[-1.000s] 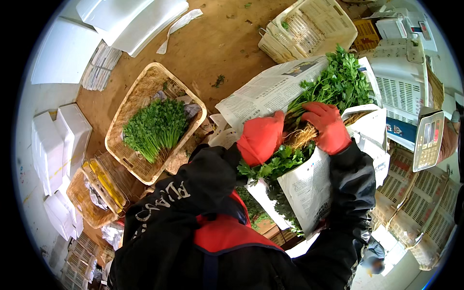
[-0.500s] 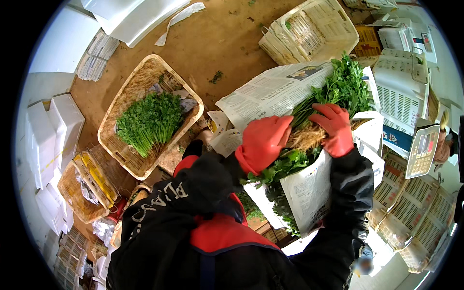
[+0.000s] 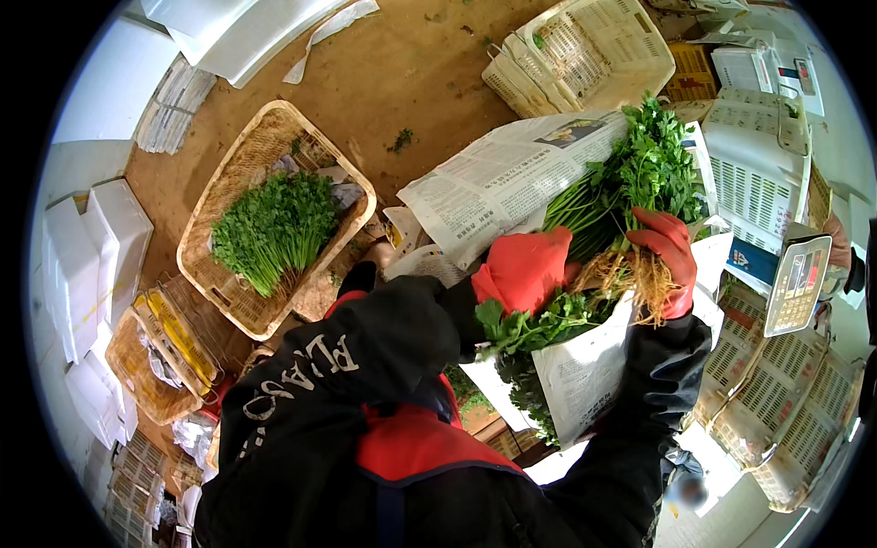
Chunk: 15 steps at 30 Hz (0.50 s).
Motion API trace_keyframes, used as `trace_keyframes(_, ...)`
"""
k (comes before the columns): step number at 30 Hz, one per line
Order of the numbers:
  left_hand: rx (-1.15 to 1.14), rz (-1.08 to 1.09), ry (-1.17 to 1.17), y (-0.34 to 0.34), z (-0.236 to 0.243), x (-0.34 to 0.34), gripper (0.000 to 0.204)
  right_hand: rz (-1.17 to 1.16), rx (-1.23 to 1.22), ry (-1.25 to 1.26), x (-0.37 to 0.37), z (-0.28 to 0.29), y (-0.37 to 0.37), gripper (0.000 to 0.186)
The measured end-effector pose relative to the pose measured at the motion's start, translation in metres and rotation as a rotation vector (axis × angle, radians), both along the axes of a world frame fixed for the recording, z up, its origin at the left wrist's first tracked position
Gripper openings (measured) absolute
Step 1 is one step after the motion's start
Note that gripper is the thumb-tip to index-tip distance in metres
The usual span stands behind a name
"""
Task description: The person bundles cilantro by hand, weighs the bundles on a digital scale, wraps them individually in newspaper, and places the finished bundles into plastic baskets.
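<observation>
Both my hands wear red rubber gloves over a bunch of leafy green celery (image 3: 653, 173) with thin stems. My right hand (image 3: 671, 260) is closed around its tangled brown roots (image 3: 630, 274), fingers bent over them. Curled in against the stems from the left is my left hand (image 3: 525, 272); its fingertips are partly hidden. Sheets of newspaper (image 3: 498, 187) spread under and around the bunch, and another newspaper sheet (image 3: 585, 370) stands up nearer to me. More greens (image 3: 530, 397) show between the sheets below my left hand.
On the left, a woven-look plastic basket (image 3: 219, 215) holds a second pile of greens (image 3: 279, 228). Pale crates (image 3: 603, 55) stand at the far right. A digital scale (image 3: 797, 283) is right of the newspaper. White foam boxes (image 3: 73, 265) line the left wall.
My right hand has shifted right with the roots, which now hang more spread out. My left hand has moved slightly right and its fingers are more curled.
</observation>
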<state>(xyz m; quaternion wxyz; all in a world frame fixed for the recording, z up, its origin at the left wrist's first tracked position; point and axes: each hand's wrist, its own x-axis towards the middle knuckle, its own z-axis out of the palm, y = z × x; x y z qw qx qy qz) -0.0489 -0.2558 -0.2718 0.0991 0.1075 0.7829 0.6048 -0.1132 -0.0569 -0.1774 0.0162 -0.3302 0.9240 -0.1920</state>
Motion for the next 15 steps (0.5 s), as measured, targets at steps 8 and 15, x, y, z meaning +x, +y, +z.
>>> trace_keyframes(8, 0.420, -0.337, -0.638, 0.016, -0.022, -0.014, 0.054, 0.000, 0.034, -0.049, -0.002, 0.000, -0.005, 0.030)
trace_keyframes(15, 0.547, -0.457, -0.487, 0.027, -0.053, -0.031, 0.047, 0.156, 0.118, -0.158, -0.032, -0.005, -0.027, 0.035)
